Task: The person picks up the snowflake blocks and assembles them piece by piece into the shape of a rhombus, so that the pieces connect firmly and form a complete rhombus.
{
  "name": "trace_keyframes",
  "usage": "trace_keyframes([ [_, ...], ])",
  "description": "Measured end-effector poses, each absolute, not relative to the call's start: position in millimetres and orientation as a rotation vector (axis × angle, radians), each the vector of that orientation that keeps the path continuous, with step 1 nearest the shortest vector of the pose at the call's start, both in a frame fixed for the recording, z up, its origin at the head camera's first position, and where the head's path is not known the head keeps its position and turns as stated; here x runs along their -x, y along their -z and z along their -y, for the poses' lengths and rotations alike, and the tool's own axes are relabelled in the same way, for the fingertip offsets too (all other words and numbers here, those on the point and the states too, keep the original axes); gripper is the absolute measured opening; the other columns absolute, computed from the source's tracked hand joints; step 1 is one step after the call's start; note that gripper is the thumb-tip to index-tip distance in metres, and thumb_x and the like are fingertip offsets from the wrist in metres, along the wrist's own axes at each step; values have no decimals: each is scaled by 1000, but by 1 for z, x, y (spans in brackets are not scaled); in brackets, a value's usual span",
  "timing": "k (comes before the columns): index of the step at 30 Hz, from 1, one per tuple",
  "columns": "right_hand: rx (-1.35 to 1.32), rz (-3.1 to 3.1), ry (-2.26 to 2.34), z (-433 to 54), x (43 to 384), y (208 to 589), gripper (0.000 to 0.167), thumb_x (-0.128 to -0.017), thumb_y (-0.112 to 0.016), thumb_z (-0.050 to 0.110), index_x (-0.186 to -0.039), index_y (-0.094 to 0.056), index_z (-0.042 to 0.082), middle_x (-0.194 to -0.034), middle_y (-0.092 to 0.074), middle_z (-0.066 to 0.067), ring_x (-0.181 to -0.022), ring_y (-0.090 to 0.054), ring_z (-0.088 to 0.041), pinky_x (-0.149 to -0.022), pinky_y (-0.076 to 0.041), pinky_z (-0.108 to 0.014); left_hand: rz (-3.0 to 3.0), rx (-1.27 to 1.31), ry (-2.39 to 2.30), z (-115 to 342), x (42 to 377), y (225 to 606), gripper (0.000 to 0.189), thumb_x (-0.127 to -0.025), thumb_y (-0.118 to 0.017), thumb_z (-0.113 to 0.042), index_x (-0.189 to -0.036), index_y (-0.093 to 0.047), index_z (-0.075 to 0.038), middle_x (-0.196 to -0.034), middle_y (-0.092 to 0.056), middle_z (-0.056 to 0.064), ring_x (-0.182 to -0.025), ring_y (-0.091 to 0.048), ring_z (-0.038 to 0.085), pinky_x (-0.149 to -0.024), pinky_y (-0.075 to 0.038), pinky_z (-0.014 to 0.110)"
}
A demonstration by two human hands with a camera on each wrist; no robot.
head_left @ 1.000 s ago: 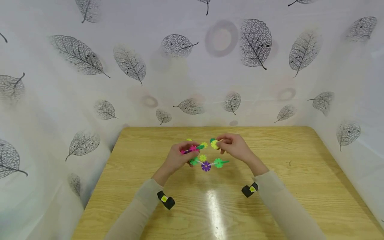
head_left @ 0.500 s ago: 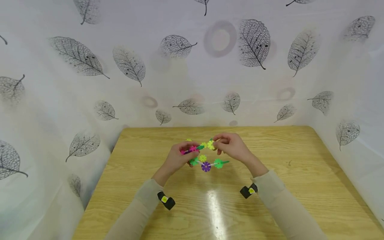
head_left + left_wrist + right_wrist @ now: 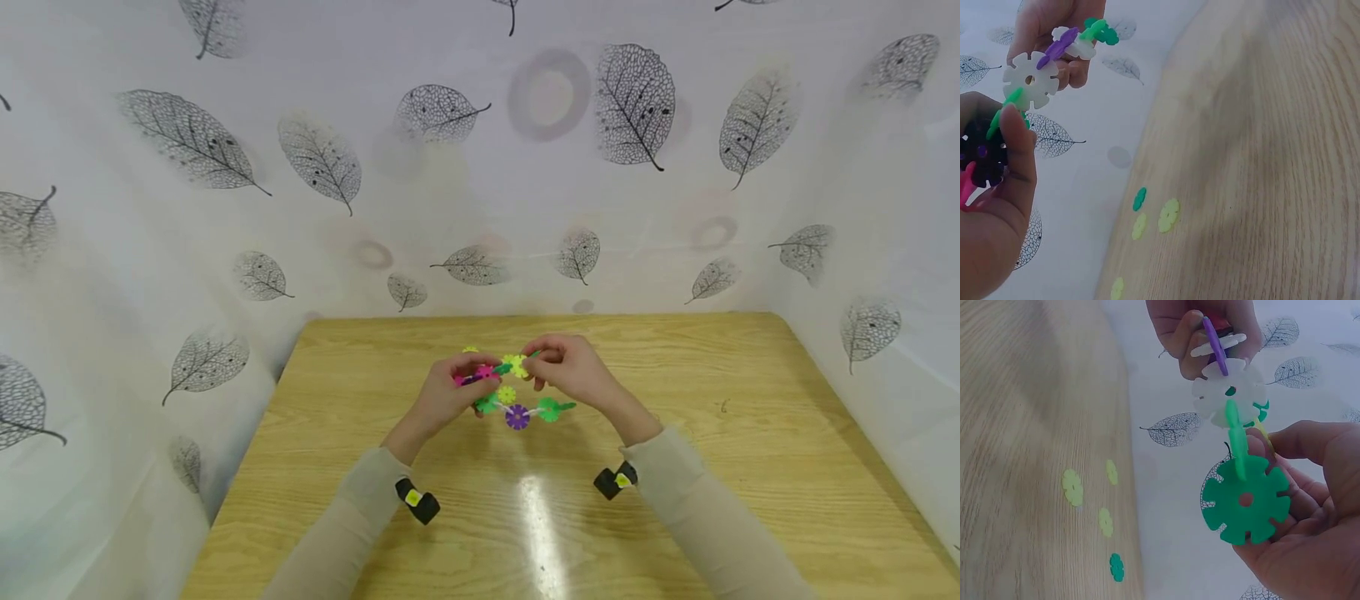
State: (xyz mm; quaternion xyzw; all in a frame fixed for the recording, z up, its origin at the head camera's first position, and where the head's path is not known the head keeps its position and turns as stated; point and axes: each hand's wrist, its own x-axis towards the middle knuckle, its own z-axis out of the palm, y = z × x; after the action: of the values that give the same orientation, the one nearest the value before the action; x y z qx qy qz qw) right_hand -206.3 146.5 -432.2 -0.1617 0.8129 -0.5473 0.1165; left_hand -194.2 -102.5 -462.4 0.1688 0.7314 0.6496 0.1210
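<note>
In the head view my left hand (image 3: pixel 444 397) grips a chain of slotted flower-shaped plastic discs. A pink disc (image 3: pixel 487 373) shows by its fingers, and a purple disc (image 3: pixel 517 417) and a green disc (image 3: pixel 550 409) lie along the nearer side. My right hand (image 3: pixel 572 372) pinches a yellow disc (image 3: pixel 515 365) beside the chain's far green disc (image 3: pixel 504 367). In the right wrist view that yellow disc (image 3: pixel 1264 436) stands edge-on between thumb and finger, close to a green disc's edge; whether their slots are joined I cannot tell. A white disc (image 3: pixel 1030 80) shows in the left wrist view.
Loose on the wooden table (image 3: pixel 675 517) lie several yellow discs, one of them a larger-looking yellow disc (image 3: pixel 1169 215), and a dark green disc (image 3: pixel 1139 199). A leaf-print cloth (image 3: pixel 450 192) hangs behind the table and at its sides.
My right hand has moved left with the yellow disc, bringing it up to the far green disc of the chain. The left hand and the chain have stayed almost still.
</note>
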Motion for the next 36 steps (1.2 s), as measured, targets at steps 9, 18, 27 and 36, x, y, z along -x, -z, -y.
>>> trace_keyframes([
  [9, 501, -2336, 1636, -144, 205, 431, 30, -102, -66, 13, -123, -67, -8, -93, -79, -12, -79, -74, -30, -81, -66, -53, -2149, -484, -1918, 101, 194, 462, 28, -97, -72, -6, -124, -71, -1, -95, -69, 5, -65, -61, 12, -56, -58, 22],
  [18, 554, -2318, 1657, -143, 205, 430, 24, -101, -68, 10, -119, -70, -7, -93, -78, -14, -77, -74, -21, -75, -67, -37, -2141, -498, -1933, 98, 193, 460, 23, -96, -72, -4, -119, -71, 0, -96, -71, 12, -63, -60, 9, -54, -55, 20],
  [27, 551, -2337, 1613, -148, 205, 430, 27, -104, -68, 17, -123, -71, -1, -88, -77, -6, -77, -72, -20, -77, -62, -29, -2024, -537, -1911, 99, 193, 461, 38, -100, -70, -5, -137, -65, 1, -111, -78, 23, -85, -80, 29, -67, -66, 27],
  [36, 535, -2353, 1636, -148, 205, 434, 25, -103, -69, 18, -120, -71, 0, -86, -76, -4, -75, -71, -21, -73, -62, -31, -1999, -464, -1790, 99, 193, 461, 41, -100, -73, -14, -139, -65, -1, -119, -74, 29, -91, -80, 31, -70, -68, 33],
])
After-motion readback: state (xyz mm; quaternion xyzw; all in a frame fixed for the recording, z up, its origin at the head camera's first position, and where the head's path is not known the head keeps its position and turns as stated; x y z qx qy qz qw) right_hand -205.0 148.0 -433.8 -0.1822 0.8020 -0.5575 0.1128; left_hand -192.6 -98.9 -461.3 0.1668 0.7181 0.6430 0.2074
